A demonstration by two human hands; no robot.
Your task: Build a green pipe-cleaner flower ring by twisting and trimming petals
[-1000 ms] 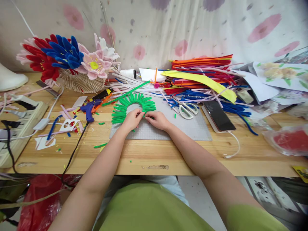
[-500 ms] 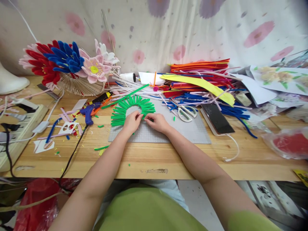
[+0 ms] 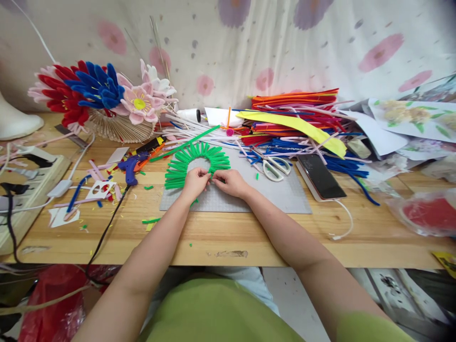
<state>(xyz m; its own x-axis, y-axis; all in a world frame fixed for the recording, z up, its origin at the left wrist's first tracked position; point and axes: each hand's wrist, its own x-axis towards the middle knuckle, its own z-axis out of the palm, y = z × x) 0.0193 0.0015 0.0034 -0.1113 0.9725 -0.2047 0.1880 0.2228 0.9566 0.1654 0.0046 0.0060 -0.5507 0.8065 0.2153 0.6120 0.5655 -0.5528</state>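
Green fringe: a curved band of fuzzy green stems (image 3: 176, 175) lies on the gray gridded mat (image 3: 281, 198), toward its left edge.
Left hand: the left hand (image 3: 195, 184) has thumb and fingers pinched together on the near end of the band.
Right hand: the right hand (image 3: 231, 183) curls its fingers just beside the left fingertips; whether they grip anything, I cannot tell.
Mat's right side: white-handled scissors (image 3: 276, 169) overlap its far edge; a dark-screened phone (image 3: 320, 178) lies nearby.
Desk's left side: blue glue gun (image 3: 130, 172), beige power strip (image 3: 17, 227) at the left edge of the wooden desk (image 3: 142, 249).
Desk's far edge: red and orange fuzzy stems (image 3: 295, 98).
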